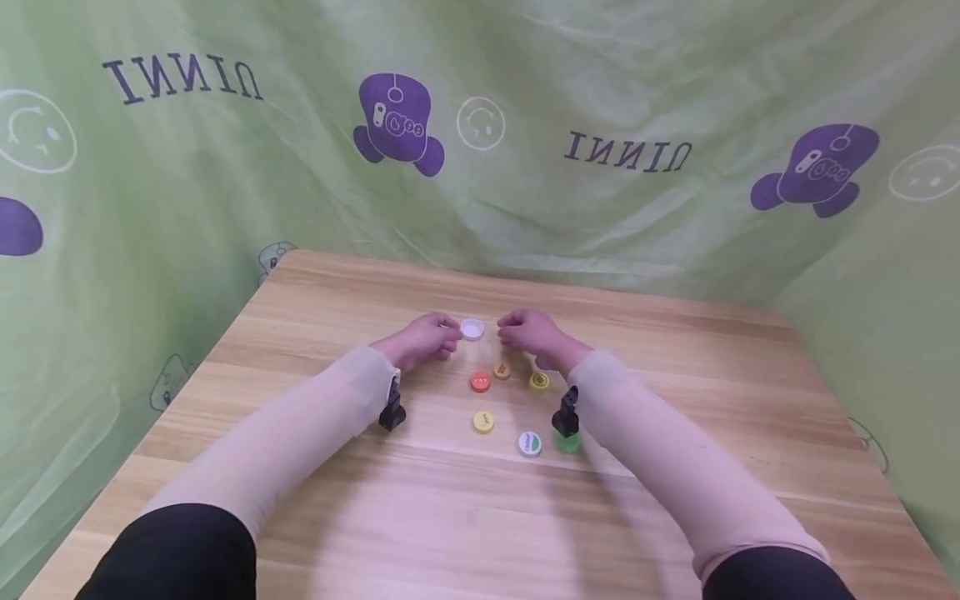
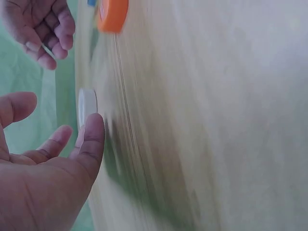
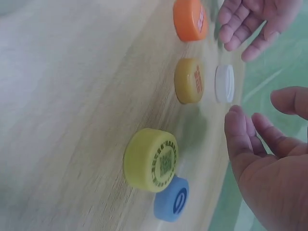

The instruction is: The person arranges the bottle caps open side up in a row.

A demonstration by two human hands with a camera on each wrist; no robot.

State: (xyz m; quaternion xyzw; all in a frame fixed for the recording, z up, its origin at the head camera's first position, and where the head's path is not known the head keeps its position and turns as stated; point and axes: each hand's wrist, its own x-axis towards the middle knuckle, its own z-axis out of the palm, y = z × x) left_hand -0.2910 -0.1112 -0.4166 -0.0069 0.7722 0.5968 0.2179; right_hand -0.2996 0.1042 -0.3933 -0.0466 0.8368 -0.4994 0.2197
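Note:
A white bottle cap [image 1: 472, 329], apparently lying hollow side up, is between the two hands near the back of the wooden table. My left hand [image 1: 429, 340] is just to its left, fingers loosely bent and holding nothing; whether a fingertip touches the cap, I cannot tell. On the cap's other side, my right hand [image 1: 534, 332] is a little apart from it, also with nothing in its fingers. In the right wrist view, an orange-yellow cap [image 3: 189, 81], a yellow cap [image 3: 150, 160] and a blue cap [image 3: 171, 199] lie near the right hand.
Nearer the front lie a red-orange cap [image 1: 480, 382], a pale yellow cap [image 1: 483, 422], a white cap with green print [image 1: 529, 444] and a green cap [image 1: 567, 442], partly behind the right wrist camera [image 1: 566, 414]. A green printed curtain [image 1: 495, 217] surrounds the table's back and sides.

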